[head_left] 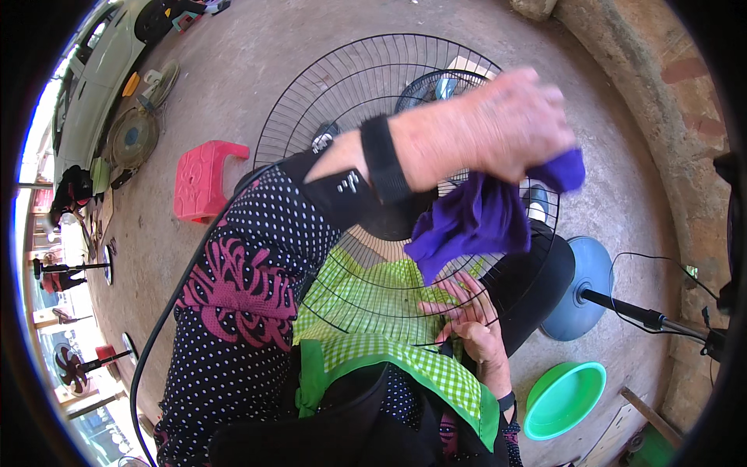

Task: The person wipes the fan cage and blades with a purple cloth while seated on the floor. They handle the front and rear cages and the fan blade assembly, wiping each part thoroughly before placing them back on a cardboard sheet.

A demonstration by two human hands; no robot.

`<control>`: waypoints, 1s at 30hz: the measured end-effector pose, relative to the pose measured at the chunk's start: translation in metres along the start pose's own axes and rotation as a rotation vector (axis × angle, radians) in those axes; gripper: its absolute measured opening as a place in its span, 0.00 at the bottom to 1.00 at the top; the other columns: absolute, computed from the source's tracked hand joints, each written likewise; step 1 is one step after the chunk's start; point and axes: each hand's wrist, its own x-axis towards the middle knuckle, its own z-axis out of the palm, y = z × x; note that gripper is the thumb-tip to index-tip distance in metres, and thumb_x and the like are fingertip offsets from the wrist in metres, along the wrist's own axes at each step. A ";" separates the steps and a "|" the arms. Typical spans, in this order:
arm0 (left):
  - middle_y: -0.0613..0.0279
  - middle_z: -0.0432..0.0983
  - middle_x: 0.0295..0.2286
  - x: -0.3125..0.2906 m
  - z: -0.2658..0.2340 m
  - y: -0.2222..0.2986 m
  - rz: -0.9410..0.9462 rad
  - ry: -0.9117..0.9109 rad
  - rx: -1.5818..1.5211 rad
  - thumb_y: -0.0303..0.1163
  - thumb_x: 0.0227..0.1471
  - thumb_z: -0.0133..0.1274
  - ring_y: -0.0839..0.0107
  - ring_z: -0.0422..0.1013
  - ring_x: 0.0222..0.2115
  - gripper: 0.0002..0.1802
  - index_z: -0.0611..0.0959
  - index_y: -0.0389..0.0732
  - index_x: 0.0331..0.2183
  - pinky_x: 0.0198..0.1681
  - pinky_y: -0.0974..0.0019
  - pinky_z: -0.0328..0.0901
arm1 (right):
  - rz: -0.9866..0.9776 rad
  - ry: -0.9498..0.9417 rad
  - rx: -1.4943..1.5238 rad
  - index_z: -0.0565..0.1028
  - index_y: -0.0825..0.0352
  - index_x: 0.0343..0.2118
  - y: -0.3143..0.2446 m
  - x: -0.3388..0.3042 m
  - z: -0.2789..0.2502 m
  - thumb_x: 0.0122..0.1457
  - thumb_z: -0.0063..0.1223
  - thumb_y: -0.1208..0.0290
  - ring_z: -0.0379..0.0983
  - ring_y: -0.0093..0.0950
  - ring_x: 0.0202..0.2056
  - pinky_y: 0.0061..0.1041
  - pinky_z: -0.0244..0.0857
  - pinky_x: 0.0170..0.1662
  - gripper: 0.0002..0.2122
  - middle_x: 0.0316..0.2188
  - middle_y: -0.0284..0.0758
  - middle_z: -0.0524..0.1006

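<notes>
Vivid purple marks my cloth [475, 222] against the black wire guard [393, 226]; my sleeve [257, 226] shows white dots on black with a magenta-pink motif, my apron [436, 377] green-and-white checks trimmed in solid green. The stool [204, 180] is pinkish red, the basin [566, 401] mint green, the round base [572, 288] dusty blue.

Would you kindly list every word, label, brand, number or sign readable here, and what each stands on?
No text can be read.
White marks on the black forearm pad: too small and blurred to read.
Purple cloth, green basin: no lettering visible.
</notes>
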 end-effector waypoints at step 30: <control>0.57 0.79 0.23 -0.255 -0.001 0.034 -1.131 -0.650 0.376 0.39 0.41 0.65 0.62 0.79 0.28 0.22 0.78 0.34 0.35 0.30 0.62 0.74 | -0.098 0.173 0.001 0.50 0.66 0.68 0.009 -0.004 0.001 0.44 0.48 0.80 0.71 0.55 0.53 0.45 0.77 0.43 0.43 0.65 0.51 0.58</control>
